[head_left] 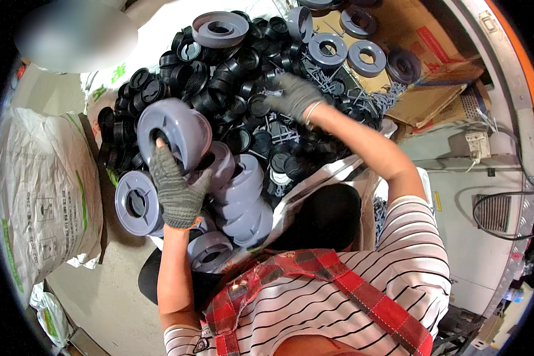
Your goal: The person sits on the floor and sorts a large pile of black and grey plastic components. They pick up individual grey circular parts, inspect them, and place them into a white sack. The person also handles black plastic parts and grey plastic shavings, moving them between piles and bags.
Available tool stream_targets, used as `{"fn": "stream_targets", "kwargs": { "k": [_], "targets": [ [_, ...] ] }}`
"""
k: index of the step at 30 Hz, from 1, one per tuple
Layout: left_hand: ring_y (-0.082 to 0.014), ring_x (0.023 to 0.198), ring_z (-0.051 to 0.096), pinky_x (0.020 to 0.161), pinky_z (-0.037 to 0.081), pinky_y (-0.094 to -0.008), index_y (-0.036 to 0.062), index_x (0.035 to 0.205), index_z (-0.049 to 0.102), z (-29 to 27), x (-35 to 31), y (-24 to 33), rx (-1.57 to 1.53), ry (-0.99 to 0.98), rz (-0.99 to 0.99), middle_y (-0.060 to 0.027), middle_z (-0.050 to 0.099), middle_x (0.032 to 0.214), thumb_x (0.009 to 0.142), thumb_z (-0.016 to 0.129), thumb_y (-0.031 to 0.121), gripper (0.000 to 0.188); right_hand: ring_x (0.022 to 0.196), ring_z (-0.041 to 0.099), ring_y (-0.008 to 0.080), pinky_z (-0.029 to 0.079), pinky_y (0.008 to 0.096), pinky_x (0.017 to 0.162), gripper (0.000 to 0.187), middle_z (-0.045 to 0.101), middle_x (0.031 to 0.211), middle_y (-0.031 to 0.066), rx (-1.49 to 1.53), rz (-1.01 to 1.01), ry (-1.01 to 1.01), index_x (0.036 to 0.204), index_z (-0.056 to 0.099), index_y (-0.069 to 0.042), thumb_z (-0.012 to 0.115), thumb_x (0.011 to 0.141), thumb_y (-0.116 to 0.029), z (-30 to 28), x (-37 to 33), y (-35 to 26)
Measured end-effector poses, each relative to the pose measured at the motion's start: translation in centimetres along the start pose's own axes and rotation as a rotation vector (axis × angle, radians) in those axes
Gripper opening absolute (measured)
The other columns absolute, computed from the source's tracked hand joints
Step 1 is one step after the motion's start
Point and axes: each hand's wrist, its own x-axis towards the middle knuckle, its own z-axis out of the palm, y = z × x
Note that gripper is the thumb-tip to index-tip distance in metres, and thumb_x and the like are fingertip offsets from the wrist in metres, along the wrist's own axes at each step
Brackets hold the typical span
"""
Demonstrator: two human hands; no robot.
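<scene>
My left hand [179, 187], in a grey knit glove with an orange cuff, grips a wide grey plastic ring [187, 127] at the left of the pile, one finger at its centre hole. Around and below that hand lie more grey rings, among them a flat-lying one [137, 203] and a leaning stack [241, 204]. My right hand [295, 98], gloved the same way, is over the heap of black round plastic caps [225, 80] and thin grey sprue pieces [282, 130]. Motion smears its fingers, so I cannot make out whether they hold anything.
At the upper right, grey rings [366, 58] stand on a cardboard box [451, 89] with loose sprues. A filled white woven sack [41, 196] stands on the left. Right of me are a pale machine panel [457, 231] and a black cable [504, 193].
</scene>
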Motion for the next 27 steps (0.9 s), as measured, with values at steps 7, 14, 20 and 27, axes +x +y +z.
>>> {"fn": "stream_targets", "kwargs": {
  "k": [7, 14, 20, 27],
  "targets": [
    [-0.0357, 0.129, 0.032, 0.107, 0.022, -0.0457, 0.0012, 0.137, 0.029, 2.1, -0.4, -0.4, -0.051, -0.147, 0.048, -0.0198, 0.035, 0.138, 0.073, 0.066, 0.011, 0.075, 0.126, 0.036, 0.036, 0.031, 0.0433, 0.103, 0.085, 0.037, 0.135, 0.0229, -0.348, 0.742, 0.15, 0.131, 0.04, -0.002, 0.06, 0.069, -0.056, -5.1, 8.2, 22.9],
    [-0.0371, 0.126, 0.037, 0.103, 0.028, -0.0483, 0.0056, 0.134, 0.034, 4.1, -1.9, -1.6, -0.123, -0.265, 0.136, -0.0166, 0.041, 0.135, 0.07, 0.061, 0.0, 0.069, 0.124, 0.039, 0.0372, 0.032, 0.048, 0.1, 0.102, 0.037, 0.137, 0.0222, -0.438, 1.089, 0.135, 0.131, 0.043, -0.004, 0.05, 0.061, -0.079, -2.2, 11.5, 29.7],
    [-0.0372, 0.124, 0.039, 0.103, 0.028, -0.0503, 0.0067, 0.132, 0.037, 4.0, -2.6, -0.6, -0.153, -0.297, 0.138, -0.0154, 0.043, 0.133, 0.071, 0.061, 0.001, 0.066, 0.119, 0.045, 0.0355, 0.036, 0.0476, 0.097, 0.086, 0.045, 0.133, 0.0164, -0.389, 0.996, -0.013, 0.124, 0.053, -0.01, 0.055, 0.063, -0.071, -0.2, 9.1, 27.4],
    [-0.0365, 0.125, 0.038, 0.103, 0.029, -0.049, 0.0098, 0.13, 0.041, 3.3, -3.3, 2.2, -0.212, -0.312, 0.337, -0.0146, 0.041, 0.135, 0.071, 0.063, 0.006, 0.063, 0.117, 0.046, 0.0342, 0.036, 0.0387, 0.097, 0.079, 0.047, 0.127, 0.0213, -0.21, 0.565, -0.224, 0.121, 0.052, -0.007, 0.054, 0.067, -0.064, -4.1, 2.8, 15.3]
  ]
}}
